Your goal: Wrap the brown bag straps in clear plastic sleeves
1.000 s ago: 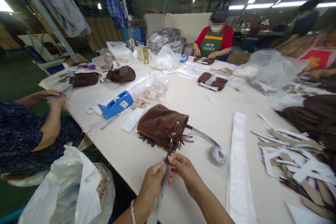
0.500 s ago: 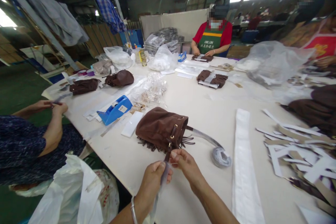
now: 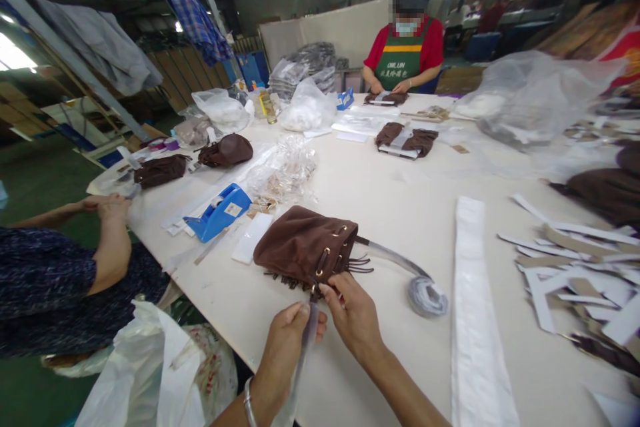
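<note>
A blue tape dispenser [image 3: 219, 211] is standing on the pale desk [image 3: 370, 380]. The left hand [image 3: 285, 340] is pinching a film-covered strap [image 3: 309, 333]. A brown fringed bag [image 3: 300, 240] is lying on the desk just beyond. The right hand [image 3: 356, 320] is curling inward near the strap's upper end; whether it is gripping anything, I cannot tell. A film-wrapped coil [image 3: 429, 297] and a long white strip [image 3: 477, 307] are lying farther right

Bag [image 3: 303, 240] on table [image 3: 360, 187] before the hands [image 3: 286, 340] [image 3: 357, 317], tape dispenser [image 3: 223, 212] left of it, rolled strap [image 3: 433, 305] right.
</note>
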A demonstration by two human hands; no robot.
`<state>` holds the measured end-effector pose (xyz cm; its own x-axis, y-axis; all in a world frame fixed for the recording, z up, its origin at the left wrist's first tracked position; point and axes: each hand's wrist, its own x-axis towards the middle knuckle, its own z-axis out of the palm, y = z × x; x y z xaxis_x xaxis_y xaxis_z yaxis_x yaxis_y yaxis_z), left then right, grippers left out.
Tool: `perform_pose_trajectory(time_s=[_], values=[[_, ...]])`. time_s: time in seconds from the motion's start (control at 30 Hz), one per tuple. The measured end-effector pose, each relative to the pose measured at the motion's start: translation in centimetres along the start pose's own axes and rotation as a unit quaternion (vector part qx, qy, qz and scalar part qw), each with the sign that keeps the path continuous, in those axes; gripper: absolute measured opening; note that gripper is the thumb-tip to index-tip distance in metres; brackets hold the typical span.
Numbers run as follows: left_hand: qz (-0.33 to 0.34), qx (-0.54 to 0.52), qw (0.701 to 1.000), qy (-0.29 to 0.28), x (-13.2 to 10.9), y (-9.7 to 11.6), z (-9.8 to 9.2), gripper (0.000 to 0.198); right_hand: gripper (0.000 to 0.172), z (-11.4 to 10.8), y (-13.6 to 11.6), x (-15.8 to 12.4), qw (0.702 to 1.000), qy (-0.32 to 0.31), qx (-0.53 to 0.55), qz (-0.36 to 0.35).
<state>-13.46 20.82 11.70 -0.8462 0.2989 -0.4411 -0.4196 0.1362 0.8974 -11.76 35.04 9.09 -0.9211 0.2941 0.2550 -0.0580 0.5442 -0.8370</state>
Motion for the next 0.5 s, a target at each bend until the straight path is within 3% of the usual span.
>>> perform_pose_trajectory(time_s=[0.33,0.5], values=[[0.008,-0.022,1.000,0.019,1.3,-1.6,-0.4,0.040,0.018,0.3,-0.6,-0.9,0.994,-0.052,-0.078,-0.052],[0.026,-0.069,0.997,0.015,1.0,-0.7,0.3,0.031,0.015,0.3,0.2,-2.1,0.999,-0.027,0.029,0.008]])
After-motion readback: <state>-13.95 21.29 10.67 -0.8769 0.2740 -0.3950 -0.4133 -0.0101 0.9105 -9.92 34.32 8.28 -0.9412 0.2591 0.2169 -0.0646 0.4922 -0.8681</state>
